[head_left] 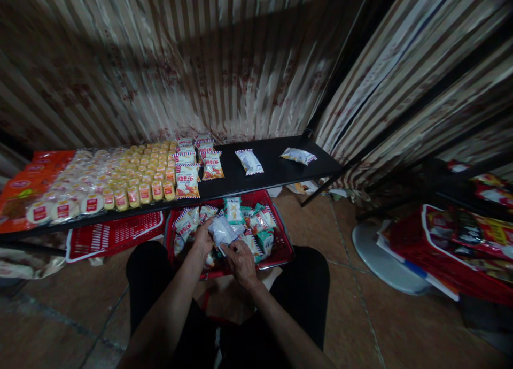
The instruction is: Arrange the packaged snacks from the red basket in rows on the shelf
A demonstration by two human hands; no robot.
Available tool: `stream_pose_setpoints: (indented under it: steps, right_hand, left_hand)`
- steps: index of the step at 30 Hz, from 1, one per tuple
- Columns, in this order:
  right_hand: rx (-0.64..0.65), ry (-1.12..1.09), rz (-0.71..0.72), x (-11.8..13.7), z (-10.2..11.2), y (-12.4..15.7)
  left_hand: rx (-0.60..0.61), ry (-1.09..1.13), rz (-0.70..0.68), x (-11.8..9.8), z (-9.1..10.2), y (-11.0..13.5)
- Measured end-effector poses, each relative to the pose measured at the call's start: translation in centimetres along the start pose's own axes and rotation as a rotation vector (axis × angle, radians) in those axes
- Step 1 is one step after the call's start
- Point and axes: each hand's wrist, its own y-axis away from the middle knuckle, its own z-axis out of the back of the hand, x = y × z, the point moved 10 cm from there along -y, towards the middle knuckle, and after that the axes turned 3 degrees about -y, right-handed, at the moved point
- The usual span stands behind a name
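Between my two hands is a whitish snack packet [223, 231], held over a red basket [286, 246] at my knees. My left hand [203, 239] grips its left side, and the fingers of my right hand [240, 261] close on its lower right edge. Inside the basket lie several more packets, among them a green and white packet [233, 210] near the back and a red, white and orange packet [186, 223] at the left. My hands hide part of the basket's contents.
A low black shelf [224, 189] bears rows of wrapped snacks, including yellow rolls [133, 195] and two separate packets [250, 161] toward the right. Under it sits another red basket [116, 234]. At right are a filled red basket [412, 246] and a pale stool [377, 256]. Striped curtains hang behind.
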Motion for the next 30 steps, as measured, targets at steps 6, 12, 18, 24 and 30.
stream_pose_setpoints:
  steps: [6, 12, 18, 24, 30]
  right_hand:
    - [-0.034, 0.015, 0.052, 0.9, 0.8, 0.3]
    - [-0.059, -0.018, 0.054, 1.0, 2.0, -0.2]
    - [-0.087, -0.082, 0.024, 0.6, 2.8, -0.2]
    - [-0.143, -0.078, 0.075, 1.2, 3.8, -0.7]
    - [-0.123, -0.063, 0.006, 0.5, 3.9, -0.6]
  left_hand:
    - [-0.06, 0.02, 0.039, 0.3, 0.9, -1.3]
    - [-0.072, 0.069, 0.032, 0.5, 1.2, -1.5]
    - [-0.008, 0.122, 0.014, 0.6, 0.6, -1.2]
    - [0.089, 0.15, 0.013, 0.2, -0.6, -0.7]
    - [0.159, 0.174, 0.015, -0.4, -1.3, -0.2]
